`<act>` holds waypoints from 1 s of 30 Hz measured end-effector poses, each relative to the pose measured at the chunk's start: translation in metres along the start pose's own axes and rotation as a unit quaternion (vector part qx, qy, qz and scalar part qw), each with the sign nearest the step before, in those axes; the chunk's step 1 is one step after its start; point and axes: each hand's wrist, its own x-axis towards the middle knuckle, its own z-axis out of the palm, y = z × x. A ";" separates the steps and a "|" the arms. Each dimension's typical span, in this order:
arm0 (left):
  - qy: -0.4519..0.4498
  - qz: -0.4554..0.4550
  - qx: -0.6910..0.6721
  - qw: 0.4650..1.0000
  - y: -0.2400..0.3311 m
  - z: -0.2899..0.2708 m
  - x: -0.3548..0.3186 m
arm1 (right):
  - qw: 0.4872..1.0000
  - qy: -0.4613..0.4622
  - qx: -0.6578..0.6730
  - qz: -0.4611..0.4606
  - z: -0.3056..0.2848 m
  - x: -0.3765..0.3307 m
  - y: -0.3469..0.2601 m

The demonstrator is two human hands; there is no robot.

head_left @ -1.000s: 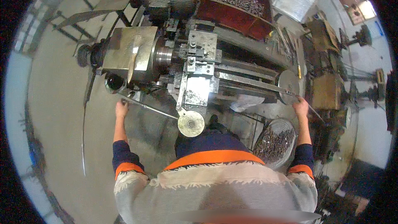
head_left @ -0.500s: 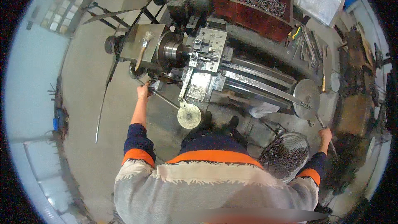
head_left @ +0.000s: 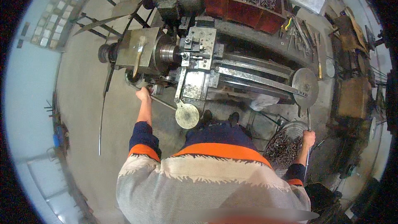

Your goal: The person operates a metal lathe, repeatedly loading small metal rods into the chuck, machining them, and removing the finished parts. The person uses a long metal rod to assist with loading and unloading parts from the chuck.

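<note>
A greasy lathe-like machine spans the view, with a metal headstock (head_left: 128,52), a spindle chuck (head_left: 168,54) and a tool carriage (head_left: 203,37). My left hand (head_left: 143,94) is closed round a slanted rod (head_left: 165,103) below the headstock; part of its grip is hidden. That rod runs towards a small round disc (head_left: 187,116) joined by a flat link to the carriage. At the right end, my right hand (head_left: 308,138) grips a long metal lever (head_left: 309,120) hanging from a large round plate (head_left: 305,85). A long flat bar (head_left: 257,80) ties this plate to the carriage.
A brush (head_left: 138,64) lies on the headstock. Behind stand a motor (head_left: 176,0) and a red box (head_left: 244,12) of small metal parts. Hand tools (head_left: 304,41) lie at the right. A basket (head_left: 302,127) of metal pieces stands beneath my right arm. A thin rod (head_left: 100,128) projects at left.
My right hand has swung the lever leftward and towards me, and the large plate has turned with it. My left hand stays on its rod. The whole view has shifted slightly.
</note>
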 end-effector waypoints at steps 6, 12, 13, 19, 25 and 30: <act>0.016 -0.017 0.023 0.999 0.004 -0.001 0.013 | 0.999 0.005 -0.024 0.034 0.001 -0.023 -0.009; -0.028 0.085 0.166 0.982 -0.016 -0.031 0.056 | 1.000 -0.009 -0.010 -0.008 -0.005 -0.041 -0.022; -0.033 0.094 0.164 0.981 -0.015 -0.024 0.048 | 1.000 -0.012 -0.018 -0.003 -0.004 -0.040 -0.020; 0.000 0.009 0.072 0.997 0.048 0.001 -0.034 | 0.998 -0.001 -0.034 -0.061 -0.006 -0.014 -0.005; -0.095 -0.037 0.162 0.981 0.028 -0.048 0.007 | 0.986 0.012 -0.122 -0.112 -0.031 0.075 -0.002; -0.008 -0.036 0.107 0.994 0.035 -0.087 -0.053 | 0.989 -0.011 -0.092 -0.119 -0.024 0.085 0.004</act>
